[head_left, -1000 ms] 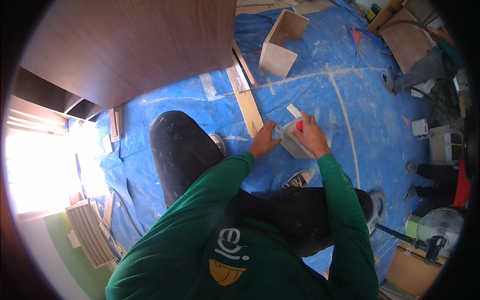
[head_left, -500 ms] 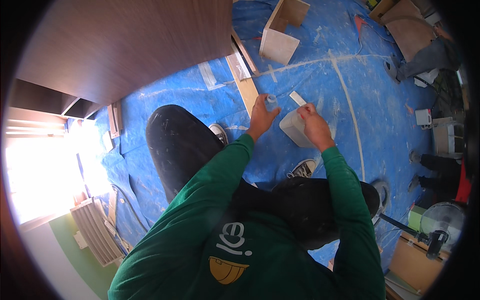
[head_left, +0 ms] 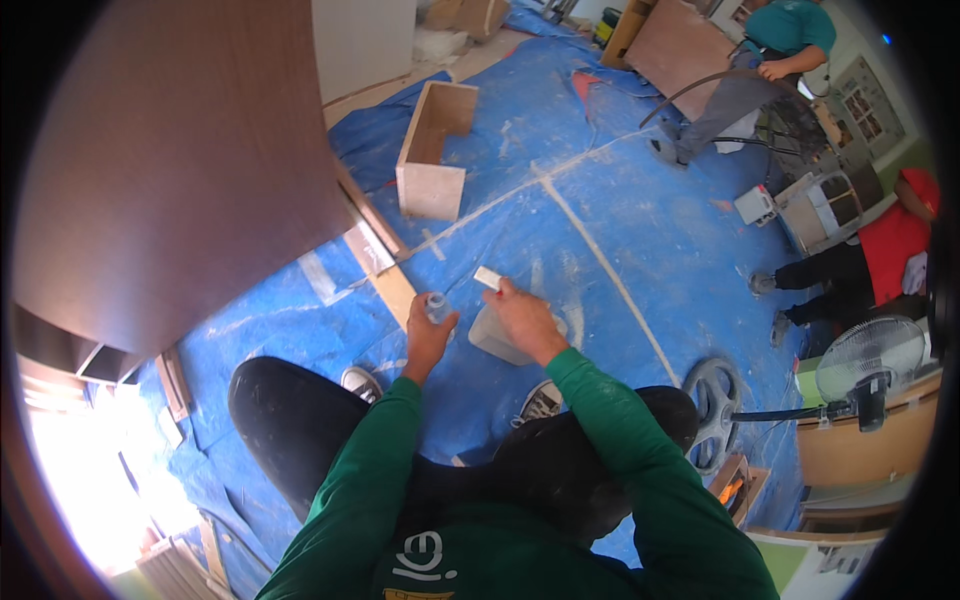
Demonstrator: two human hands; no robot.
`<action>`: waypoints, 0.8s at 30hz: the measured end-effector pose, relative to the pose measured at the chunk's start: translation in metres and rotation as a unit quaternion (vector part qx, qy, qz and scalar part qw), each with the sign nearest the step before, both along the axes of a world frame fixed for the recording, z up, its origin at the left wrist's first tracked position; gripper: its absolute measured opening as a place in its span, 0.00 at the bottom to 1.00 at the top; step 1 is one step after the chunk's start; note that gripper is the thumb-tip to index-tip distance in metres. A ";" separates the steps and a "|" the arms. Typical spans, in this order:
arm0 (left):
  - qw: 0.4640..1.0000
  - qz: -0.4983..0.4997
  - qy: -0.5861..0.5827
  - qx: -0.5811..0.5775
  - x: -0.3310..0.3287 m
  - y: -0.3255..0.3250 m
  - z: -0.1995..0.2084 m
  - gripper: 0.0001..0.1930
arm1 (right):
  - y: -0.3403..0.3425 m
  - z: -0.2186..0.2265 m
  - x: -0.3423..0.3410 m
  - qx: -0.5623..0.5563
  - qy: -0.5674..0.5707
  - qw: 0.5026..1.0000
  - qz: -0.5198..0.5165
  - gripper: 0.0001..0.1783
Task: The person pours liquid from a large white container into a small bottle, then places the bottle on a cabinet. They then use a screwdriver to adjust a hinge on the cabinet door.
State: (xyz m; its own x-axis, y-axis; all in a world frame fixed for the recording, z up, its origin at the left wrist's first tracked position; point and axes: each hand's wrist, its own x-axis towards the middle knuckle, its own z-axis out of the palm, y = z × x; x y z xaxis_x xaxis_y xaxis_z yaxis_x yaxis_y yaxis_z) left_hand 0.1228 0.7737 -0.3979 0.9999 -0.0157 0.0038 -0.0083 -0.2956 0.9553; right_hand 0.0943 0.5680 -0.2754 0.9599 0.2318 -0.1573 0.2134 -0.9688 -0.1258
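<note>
My left hand (head_left: pixel 428 337) is closed round a small clear plastic cup (head_left: pixel 437 302), held above the blue floor sheet. To its right, my right hand (head_left: pixel 528 320) has its fingers closed at the top of a whitish, translucent plastic jug (head_left: pixel 490 338). A bit of red shows at those fingertips; the hand hides most of the jug's top. Just beyond the fingers is a short white block (head_left: pixel 488 277). Whether it touches them I cannot tell.
A plank (head_left: pixel 385 290) lies near a large brown wooden panel (head_left: pixel 190 170). Beyond stands an open wooden box (head_left: pixel 432 185). On the right are a fan (head_left: pixel 870 365) with a round base (head_left: pixel 712 415), a person in red (head_left: pixel 890 250) and another in teal (head_left: pixel 790 35).
The view has swung up and to the right, bringing more of the two people and the fan into sight. My right hand remains at the jug and my left keeps the cup.
</note>
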 end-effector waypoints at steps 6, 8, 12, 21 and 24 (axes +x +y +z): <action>0.999 0.045 -0.020 -0.011 0.010 0.000 0.005 0.32 | 0.049 -0.037 -0.053 0.098 0.187 0.977 -0.005 0.18; 0.998 0.045 -0.026 -0.024 0.012 0.000 0.009 0.32 | 0.040 -0.087 -0.070 0.107 0.214 0.971 -0.020 0.21; 0.999 0.038 -0.034 -0.003 0.008 0.014 0.011 0.31 | 0.022 -0.149 -0.105 0.146 0.191 0.971 -0.008 0.27; 0.996 0.018 -0.082 -0.006 0.024 0.003 -0.011 0.31 | 0.023 0.042 -0.041 0.146 0.030 0.987 -0.054 0.29; 0.994 0.043 -0.103 -0.006 0.013 -0.014 0.006 0.31 | -0.033 0.047 -0.034 0.251 0.142 0.950 -0.119 0.25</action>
